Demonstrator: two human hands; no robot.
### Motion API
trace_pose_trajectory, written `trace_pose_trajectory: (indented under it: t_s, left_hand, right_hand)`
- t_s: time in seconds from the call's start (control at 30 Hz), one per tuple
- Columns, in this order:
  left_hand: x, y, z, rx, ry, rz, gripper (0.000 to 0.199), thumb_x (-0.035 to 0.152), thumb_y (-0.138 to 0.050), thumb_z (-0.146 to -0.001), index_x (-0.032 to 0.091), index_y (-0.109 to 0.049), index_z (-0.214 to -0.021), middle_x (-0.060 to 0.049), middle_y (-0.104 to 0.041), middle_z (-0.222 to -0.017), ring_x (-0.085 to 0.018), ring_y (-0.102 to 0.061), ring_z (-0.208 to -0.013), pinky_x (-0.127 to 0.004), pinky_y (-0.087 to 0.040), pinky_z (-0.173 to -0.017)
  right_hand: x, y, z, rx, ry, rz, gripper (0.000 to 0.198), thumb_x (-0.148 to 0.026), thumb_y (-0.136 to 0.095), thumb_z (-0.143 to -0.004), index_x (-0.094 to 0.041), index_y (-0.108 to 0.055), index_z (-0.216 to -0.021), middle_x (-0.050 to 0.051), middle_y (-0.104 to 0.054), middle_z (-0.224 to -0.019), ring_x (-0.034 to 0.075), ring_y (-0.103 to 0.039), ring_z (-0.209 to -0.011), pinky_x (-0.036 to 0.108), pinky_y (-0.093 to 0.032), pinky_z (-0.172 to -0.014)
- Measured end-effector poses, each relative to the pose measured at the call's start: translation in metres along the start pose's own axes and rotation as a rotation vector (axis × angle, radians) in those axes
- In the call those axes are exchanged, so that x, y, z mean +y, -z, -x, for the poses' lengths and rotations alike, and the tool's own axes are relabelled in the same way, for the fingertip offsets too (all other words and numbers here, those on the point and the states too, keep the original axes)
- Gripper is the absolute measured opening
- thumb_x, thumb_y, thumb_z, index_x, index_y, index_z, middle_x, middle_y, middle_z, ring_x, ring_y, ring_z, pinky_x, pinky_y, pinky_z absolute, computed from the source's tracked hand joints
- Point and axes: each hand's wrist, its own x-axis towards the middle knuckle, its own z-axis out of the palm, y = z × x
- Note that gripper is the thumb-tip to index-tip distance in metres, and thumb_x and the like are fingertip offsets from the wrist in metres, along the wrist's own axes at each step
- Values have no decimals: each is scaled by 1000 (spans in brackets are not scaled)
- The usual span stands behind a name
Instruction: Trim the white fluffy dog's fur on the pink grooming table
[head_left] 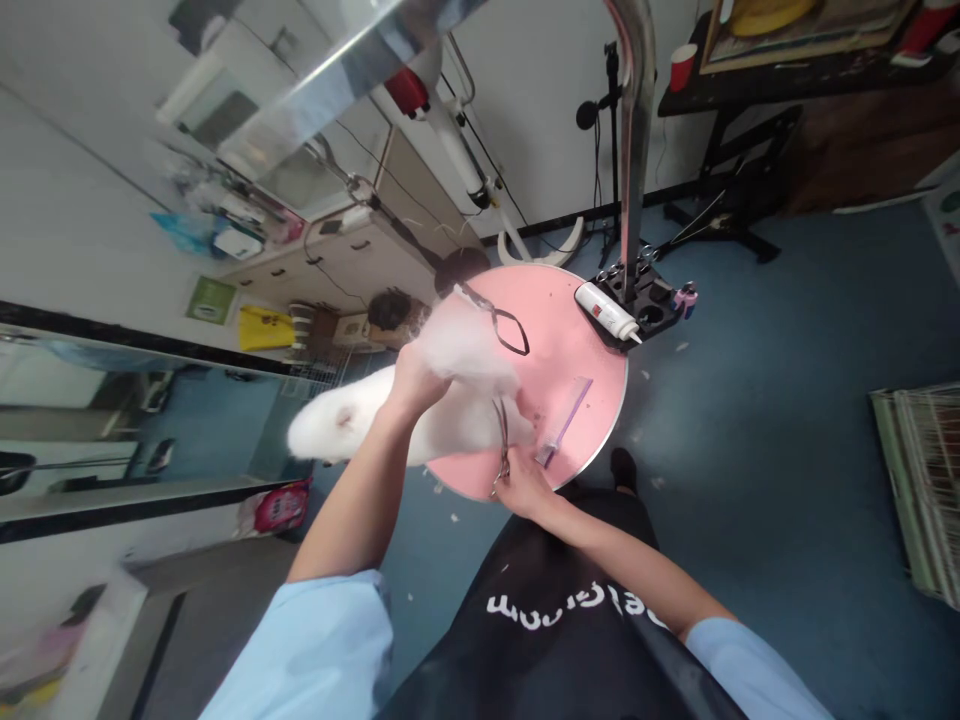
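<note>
A fluffy white dog (457, 425) is on a round pink grooming table (551, 290), its body reaching past the table's left edge. Which end is its head I cannot make out. My left hand (417, 378) holds the dog from above, with its fingertips sunk in the fur. In my right hand (523, 484) is a pair of grooming scissors (503, 432), blades pointing away from me and lying against the fur. Beside that hand, a purple comb (570, 415) rests on the tabletop. A dark strap loop (513, 332) lies beyond the dog.
A metal arm (636, 150) rises at the table's far right, with a black tool holder (654, 305) and a white bottle (607, 312) at its base. A stand dryer (457, 150) stands behind. At right is a wire cage (922, 470); cabinets (337, 260) line the left.
</note>
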Motion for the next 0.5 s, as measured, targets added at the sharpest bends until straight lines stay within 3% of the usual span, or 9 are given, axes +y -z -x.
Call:
trace_pose_trajectory:
  t_s: [0.5]
  left_hand:
    - [2,-1,-2,-10,0,-13,25,21,-50,-68,12,-71,-81,-13,-73,-92,-30,-65,-99,-36,-49,-90]
  right_hand:
    - [4,4,2,-3,-33,-62,24,-11,-54,-69,-22,-39,-83,-3,-51,-75,13,-49,-65,26,-36,-60]
